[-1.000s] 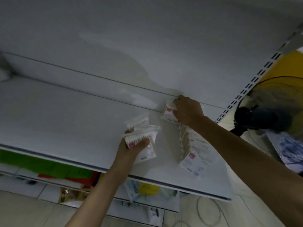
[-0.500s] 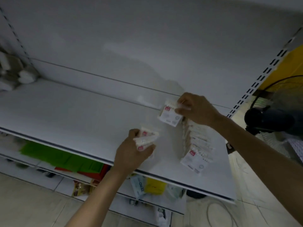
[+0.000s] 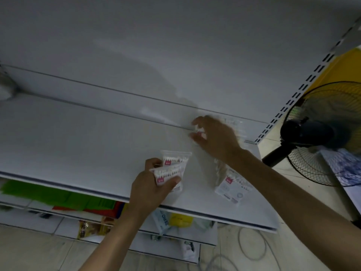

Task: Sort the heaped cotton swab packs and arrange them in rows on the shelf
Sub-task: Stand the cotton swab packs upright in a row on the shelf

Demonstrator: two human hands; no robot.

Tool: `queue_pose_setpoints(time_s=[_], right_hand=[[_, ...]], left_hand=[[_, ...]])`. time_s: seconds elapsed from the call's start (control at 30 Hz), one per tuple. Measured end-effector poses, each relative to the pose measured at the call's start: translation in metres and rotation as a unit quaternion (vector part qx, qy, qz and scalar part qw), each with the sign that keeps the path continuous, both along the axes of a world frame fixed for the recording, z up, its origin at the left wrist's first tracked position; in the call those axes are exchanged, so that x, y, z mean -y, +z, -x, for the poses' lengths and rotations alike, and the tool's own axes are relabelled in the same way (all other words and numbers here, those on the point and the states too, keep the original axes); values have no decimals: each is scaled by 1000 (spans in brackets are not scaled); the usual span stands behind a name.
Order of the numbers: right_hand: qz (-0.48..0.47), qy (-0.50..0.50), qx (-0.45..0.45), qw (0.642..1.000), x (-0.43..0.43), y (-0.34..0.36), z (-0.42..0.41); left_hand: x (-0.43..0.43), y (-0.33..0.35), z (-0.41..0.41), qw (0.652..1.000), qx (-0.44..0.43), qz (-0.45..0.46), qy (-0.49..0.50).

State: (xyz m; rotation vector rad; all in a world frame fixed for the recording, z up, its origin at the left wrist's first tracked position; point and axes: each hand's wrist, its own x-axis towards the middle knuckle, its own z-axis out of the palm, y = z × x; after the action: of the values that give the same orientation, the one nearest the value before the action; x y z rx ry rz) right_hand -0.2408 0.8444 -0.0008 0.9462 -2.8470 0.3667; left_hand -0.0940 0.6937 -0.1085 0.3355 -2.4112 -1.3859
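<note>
Holding: the left hand (image 3: 150, 184) grips a small bunch of swab packs (image 3: 172, 169) just above the front half of the shelf (image 3: 78, 143), thumb across the top one.
Pack look: clear flat bags, white cotton tips lined up along the top, a small red label below them.
Right hand: the right hand (image 3: 216, 137) is blurred near the back wall; fingers and thumb pinch a single pack (image 3: 199, 132).
Row: a row of packs (image 3: 229, 184) stands on edge on the shelf, right of the bunch, running backward.
In the way: the right forearm crosses the row and hides its middle.
Around: a black fan (image 3: 316, 133) stands beyond the shelf's right end; green sheets (image 3: 48, 194) and a yellow packet (image 3: 180, 220) lie on the lower shelf.
</note>
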Motion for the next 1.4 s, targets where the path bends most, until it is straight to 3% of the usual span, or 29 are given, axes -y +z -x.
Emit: queue_pose_setpoints(time_s=[0.1,0.33,0.43,0.6,0.77,0.93,1.0,1.07,1.13,1.2,1.27,1.4], right_hand=[[-27,98,202,974,13,-8,-32],[-34,140,254,956,3,-9,-46],[-50,134,179,973,1,5,-44],[37,21,31,999,-21,40,-10],[-118,-13,-33,992,-28,2,28],[-123,-56,-72,988,-22,-10,26],[-65,-28,-130,989,-19,-7,12],[26,33,-67,997,-14,-5,-16],[-9,130,89,987,-6,-11,-48],[-50,207,140,967,0,-25,-70],[-41,191,99,976,-2,-22,-70],[27,34,-48,998,-28,5,-35]], left_hand=[[0,-4,-4,999,-25,21,-30],[-5,-3,-8,994,-79,62,-51],[-4,-2,-8,995,-60,55,-53],[-5,-3,-4,999,-24,37,-20],[-2,-2,0,1000,7,13,-7],[-4,-1,-2,1000,-10,4,-17],[-3,-2,-1,1000,-16,8,-18],[-3,-2,-1,999,-20,25,-15],[-3,-4,-2,999,-20,48,-16],[-5,-6,-3,997,-37,58,-20],[-5,-6,-2,996,-39,71,-31],[-3,-7,-1,995,-34,83,-46]])
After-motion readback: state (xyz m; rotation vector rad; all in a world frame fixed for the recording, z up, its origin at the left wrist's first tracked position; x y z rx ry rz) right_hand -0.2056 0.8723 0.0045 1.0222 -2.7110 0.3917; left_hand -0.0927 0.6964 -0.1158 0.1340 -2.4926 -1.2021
